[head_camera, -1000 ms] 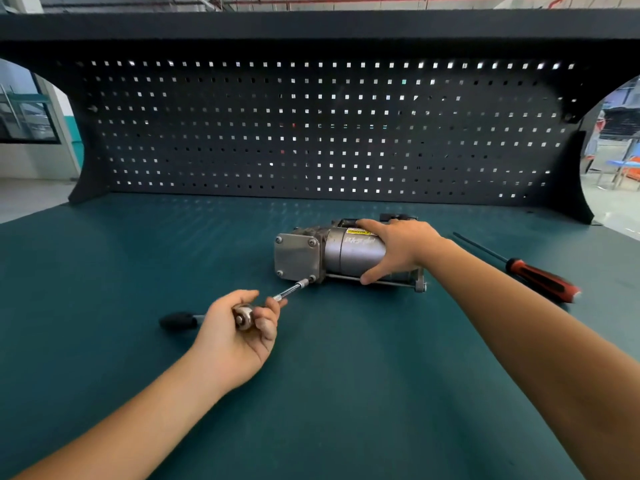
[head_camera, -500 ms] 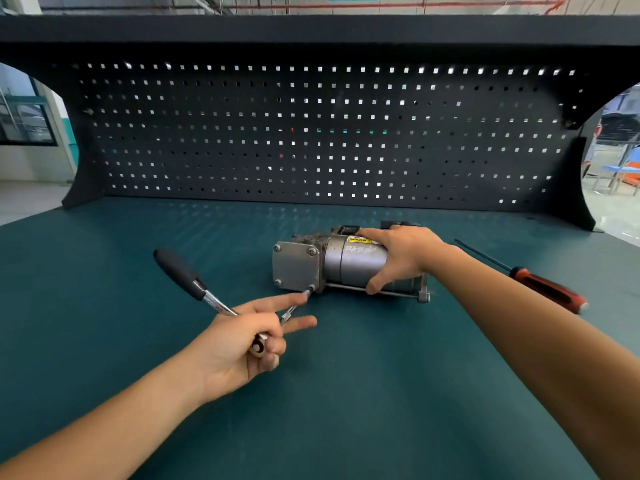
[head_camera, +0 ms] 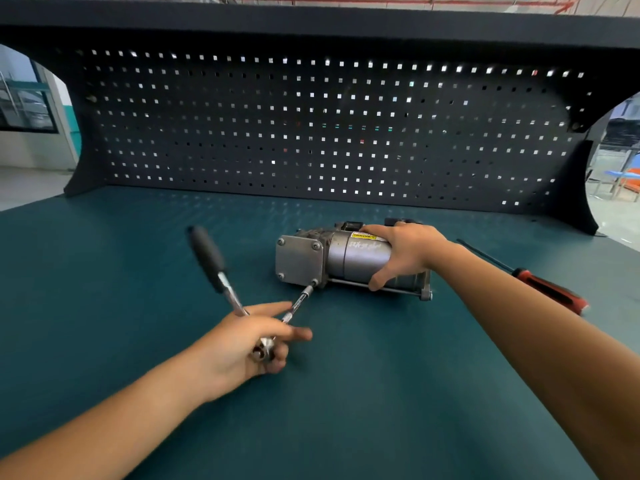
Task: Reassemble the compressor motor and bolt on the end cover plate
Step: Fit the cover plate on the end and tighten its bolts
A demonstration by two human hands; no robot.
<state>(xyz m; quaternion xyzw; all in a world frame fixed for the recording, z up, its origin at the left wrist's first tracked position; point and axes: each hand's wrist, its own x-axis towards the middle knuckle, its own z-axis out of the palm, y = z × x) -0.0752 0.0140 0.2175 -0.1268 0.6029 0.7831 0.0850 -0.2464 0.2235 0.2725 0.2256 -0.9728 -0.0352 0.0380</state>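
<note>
The grey compressor motor (head_camera: 349, 259) lies on its side on the green bench top, its square end cover plate (head_camera: 298, 259) facing left with bolts at the corners. My right hand (head_camera: 405, 252) grips the motor's cylindrical body from above. My left hand (head_camera: 249, 341) holds the head of a ratchet wrench (head_camera: 214, 268), two fingers stretched out along it. The wrench's thin extension reaches up to the bolt (head_camera: 314, 283) at the plate's lower right corner. The black handle points up and to the left.
A red-handled screwdriver (head_camera: 543, 289) lies on the bench to the right of my right forearm. A black pegboard (head_camera: 329, 133) closes the back of the bench. The green mat (head_camera: 104, 289) stretches to the left and front.
The ratchet handle has swung from pointing left along the bench to pointing up and left, more upright. My left hand's fingers have spread out. My right hand keeps its grip on the motor.
</note>
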